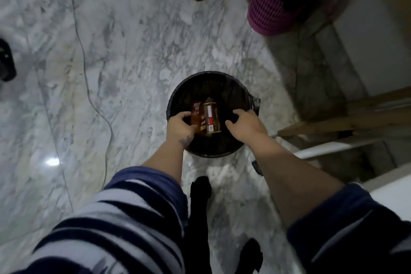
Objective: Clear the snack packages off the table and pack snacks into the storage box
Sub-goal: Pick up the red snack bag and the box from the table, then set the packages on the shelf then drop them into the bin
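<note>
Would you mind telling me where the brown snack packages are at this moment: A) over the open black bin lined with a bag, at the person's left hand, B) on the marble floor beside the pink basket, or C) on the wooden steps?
A: the brown snack packages sit over the black bin, at the left hand.

You've got two snack packages over the black bin (178,93), inside its rim. The brown package (211,119) with a red panel and barcode label stands on end near the middle; the orange-brown package (196,113) sits just beside it, overlapping, toward the rim.
</note>
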Available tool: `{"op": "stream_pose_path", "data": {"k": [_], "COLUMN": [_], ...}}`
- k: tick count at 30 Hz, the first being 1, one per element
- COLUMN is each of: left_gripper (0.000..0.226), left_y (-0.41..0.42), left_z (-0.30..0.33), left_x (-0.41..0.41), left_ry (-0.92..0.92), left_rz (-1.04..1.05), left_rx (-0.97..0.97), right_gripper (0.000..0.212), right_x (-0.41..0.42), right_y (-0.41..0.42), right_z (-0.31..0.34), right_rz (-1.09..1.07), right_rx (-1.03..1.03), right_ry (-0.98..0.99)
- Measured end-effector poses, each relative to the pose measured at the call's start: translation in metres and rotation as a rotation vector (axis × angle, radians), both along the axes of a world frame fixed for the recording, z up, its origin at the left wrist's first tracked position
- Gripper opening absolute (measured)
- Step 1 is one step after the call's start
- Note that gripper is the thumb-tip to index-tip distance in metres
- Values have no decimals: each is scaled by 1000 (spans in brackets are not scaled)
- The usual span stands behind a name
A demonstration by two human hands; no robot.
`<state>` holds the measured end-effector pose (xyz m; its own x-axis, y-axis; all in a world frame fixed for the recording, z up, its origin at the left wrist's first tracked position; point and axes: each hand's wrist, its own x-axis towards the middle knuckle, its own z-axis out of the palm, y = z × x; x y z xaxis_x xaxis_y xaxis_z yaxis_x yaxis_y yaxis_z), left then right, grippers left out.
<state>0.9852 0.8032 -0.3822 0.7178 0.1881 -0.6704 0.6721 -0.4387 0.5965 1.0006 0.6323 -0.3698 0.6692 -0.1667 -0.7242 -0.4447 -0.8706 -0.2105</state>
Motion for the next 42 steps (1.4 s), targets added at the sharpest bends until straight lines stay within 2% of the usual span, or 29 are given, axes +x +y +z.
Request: {"op": "stream_pose_path", "data": {"k": [4,11,15,21,29,32,36,42], "left_gripper": [46,46,47,42,40,38,36,35], "left_y": [-9,-63,-120,-233,-372,-408,-447,-496], "left_z": [60,202,265,332,382,396,412,423], "left_x": [17,49,51,14,-150,-234,-355,-519], "left_ry": [-72,-225,-345,-558,-731,-781,-846,-911], "left_rz": [-187,-946,-1200,-1459,-1752,-1830,-1925,-2034], "left_rx": [23,260,349,340,167,66,-63,-220], "right_gripper": [53,50,53,48,49,48,37,41], "right_x": [4,-3,-32,-121,-332,-425,-544,-708], "right_y": [-13,-67,-112,-200,-283,-296,-308,-321], "right_z": [63,213,276,348,394,412,432,453], "right_rz": [29,21,-39,-263,-676,-758,-864,-1005], "right_rx": [39,-22,-80,-220,-331,-378,-459,-541], "right_ry": [-41,-98,-198,-292,-305,-306,-292,-283]}}
